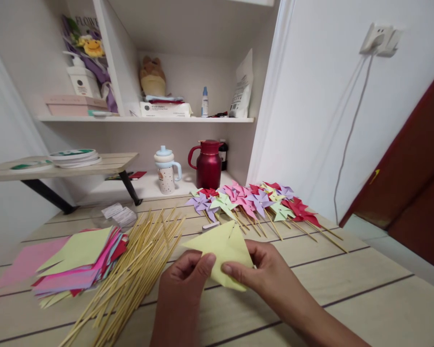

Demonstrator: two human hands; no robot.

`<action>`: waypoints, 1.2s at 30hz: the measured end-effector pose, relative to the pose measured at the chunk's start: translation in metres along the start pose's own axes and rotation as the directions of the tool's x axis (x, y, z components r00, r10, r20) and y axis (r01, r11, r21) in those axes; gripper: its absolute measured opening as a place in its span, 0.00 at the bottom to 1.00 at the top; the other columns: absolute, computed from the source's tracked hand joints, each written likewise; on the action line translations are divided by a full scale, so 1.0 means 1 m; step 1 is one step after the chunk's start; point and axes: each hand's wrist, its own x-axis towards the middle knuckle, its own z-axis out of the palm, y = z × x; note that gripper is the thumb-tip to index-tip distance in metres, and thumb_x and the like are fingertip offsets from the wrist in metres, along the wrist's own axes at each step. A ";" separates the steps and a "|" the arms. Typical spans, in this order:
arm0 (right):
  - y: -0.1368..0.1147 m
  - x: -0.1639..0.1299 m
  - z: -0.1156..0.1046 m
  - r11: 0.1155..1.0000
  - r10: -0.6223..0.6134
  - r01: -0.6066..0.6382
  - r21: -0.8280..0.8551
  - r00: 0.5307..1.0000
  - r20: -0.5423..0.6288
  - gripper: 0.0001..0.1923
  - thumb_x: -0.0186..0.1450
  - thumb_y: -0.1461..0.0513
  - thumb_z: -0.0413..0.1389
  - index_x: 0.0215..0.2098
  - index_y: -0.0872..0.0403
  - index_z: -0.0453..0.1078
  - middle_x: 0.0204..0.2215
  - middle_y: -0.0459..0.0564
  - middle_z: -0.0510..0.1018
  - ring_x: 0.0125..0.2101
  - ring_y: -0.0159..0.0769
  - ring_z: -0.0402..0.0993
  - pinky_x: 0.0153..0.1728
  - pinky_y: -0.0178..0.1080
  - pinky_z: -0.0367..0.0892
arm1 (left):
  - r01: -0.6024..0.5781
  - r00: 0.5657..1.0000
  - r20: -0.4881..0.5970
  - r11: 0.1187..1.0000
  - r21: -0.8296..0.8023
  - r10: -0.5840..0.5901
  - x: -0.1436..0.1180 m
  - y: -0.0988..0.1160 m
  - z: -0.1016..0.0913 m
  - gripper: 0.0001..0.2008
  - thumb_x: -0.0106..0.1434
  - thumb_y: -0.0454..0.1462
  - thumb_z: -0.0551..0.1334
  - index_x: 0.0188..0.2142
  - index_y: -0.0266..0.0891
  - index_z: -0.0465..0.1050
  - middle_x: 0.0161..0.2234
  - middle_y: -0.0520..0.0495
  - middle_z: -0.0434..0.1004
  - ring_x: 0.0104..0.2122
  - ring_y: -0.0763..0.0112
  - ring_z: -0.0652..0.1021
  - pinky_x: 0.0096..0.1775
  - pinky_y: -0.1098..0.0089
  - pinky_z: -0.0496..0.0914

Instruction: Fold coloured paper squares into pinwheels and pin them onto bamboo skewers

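Note:
A pale yellow sheet of paper (pixel 226 246), with a slit near its top corner, is held up above the table between both hands. My left hand (pixel 186 279) pinches its left edge, thumb on the near face and fingers curled behind. On the right side, my right hand (pixel 264 267) grips the same sheet, thumb pressed flat on the front and fingers out of sight behind it. Just beyond the paper lie finished paper pinwheels (pixel 260 200) on sticks, in pink, red, purple and green. Many thin wooden sticks (pixel 137 270) lie loosely to the left of my left hand.
Coloured paper sheets (pixel 75 260) are piled at the left, near a clear box of white slips (pixel 119 214). A red thermos jug (pixel 209 166) and a spotted cup (pixel 165 171) stand behind. A raised wooden stand (pixel 123 161) holds round white discs (pixel 74 156).

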 end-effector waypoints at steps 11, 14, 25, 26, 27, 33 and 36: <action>0.001 -0.001 0.001 0.992 0.001 -0.003 0.123 1.000 0.021 0.17 0.58 0.51 0.63 0.30 0.58 0.75 0.25 0.47 0.77 0.25 0.34 0.71 0.27 0.35 0.66 | 0.039 0.999 0.010 0.999 0.001 -0.039 0.000 0.001 -0.001 0.14 0.45 0.46 0.72 0.20 0.38 0.77 0.19 0.51 0.74 0.22 0.73 0.70 0.27 0.73 0.66; 0.001 -0.002 0.001 0.992 0.007 -0.012 0.128 0.999 0.039 0.18 0.58 0.49 0.62 0.31 0.58 0.75 0.25 0.48 0.77 0.26 0.35 0.72 0.29 0.36 0.68 | 0.047 0.999 0.011 0.999 0.002 -0.047 0.000 0.001 -0.001 0.14 0.46 0.46 0.72 0.20 0.37 0.77 0.19 0.50 0.74 0.21 0.73 0.70 0.25 0.74 0.66; 0.003 -0.003 0.001 0.993 0.025 -0.024 0.116 1.000 -0.007 0.13 0.59 0.54 0.63 0.30 0.58 0.76 0.24 0.47 0.78 0.23 0.31 0.71 0.25 0.33 0.66 | 0.086 0.994 0.065 0.996 -0.030 -0.084 0.001 0.000 0.000 0.14 0.46 0.45 0.73 0.22 0.36 0.77 0.21 0.49 0.76 0.22 0.73 0.72 0.28 0.73 0.68; 0.002 -0.002 0.000 0.992 0.030 -0.029 0.125 1.000 -0.008 0.13 0.59 0.54 0.63 0.31 0.58 0.76 0.25 0.47 0.79 0.23 0.32 0.72 0.25 0.33 0.66 | 0.098 0.992 0.088 0.995 -0.033 -0.095 0.001 0.001 -0.001 0.14 0.47 0.45 0.72 0.23 0.36 0.78 0.22 0.48 0.77 0.23 0.72 0.72 0.29 0.72 0.68; 0.001 -0.002 -0.001 0.990 0.034 -0.032 0.139 0.999 -0.007 0.13 0.59 0.54 0.63 0.32 0.57 0.77 0.26 0.48 0.80 0.23 0.32 0.73 0.26 0.33 0.67 | 0.110 0.988 0.117 0.993 -0.038 -0.105 0.002 0.003 -0.002 0.13 0.49 0.45 0.72 0.25 0.37 0.79 0.23 0.48 0.78 0.24 0.71 0.73 0.30 0.71 0.69; -0.007 -0.001 -0.008 0.979 0.057 -0.069 0.193 0.996 0.068 0.13 0.59 0.56 0.63 0.37 0.58 0.78 0.28 0.50 0.82 0.26 0.35 0.76 0.29 0.35 0.70 | 0.154 0.959 0.245 0.987 -0.040 -0.139 0.001 0.018 -0.010 0.17 0.57 0.48 0.67 0.38 0.39 0.80 0.34 0.43 0.83 0.32 0.64 0.78 0.37 0.66 0.72; -0.006 0.001 -0.008 0.990 0.020 -0.027 0.141 0.998 0.054 0.09 0.58 0.59 0.63 0.33 0.58 0.78 0.25 0.47 0.80 0.23 0.32 0.73 0.25 0.32 0.66 | 0.159 0.953 0.251 0.986 0.056 -0.168 0.000 0.016 -0.009 0.18 0.55 0.46 0.69 0.40 0.36 0.79 0.36 0.42 0.83 0.35 0.61 0.80 0.41 0.64 0.72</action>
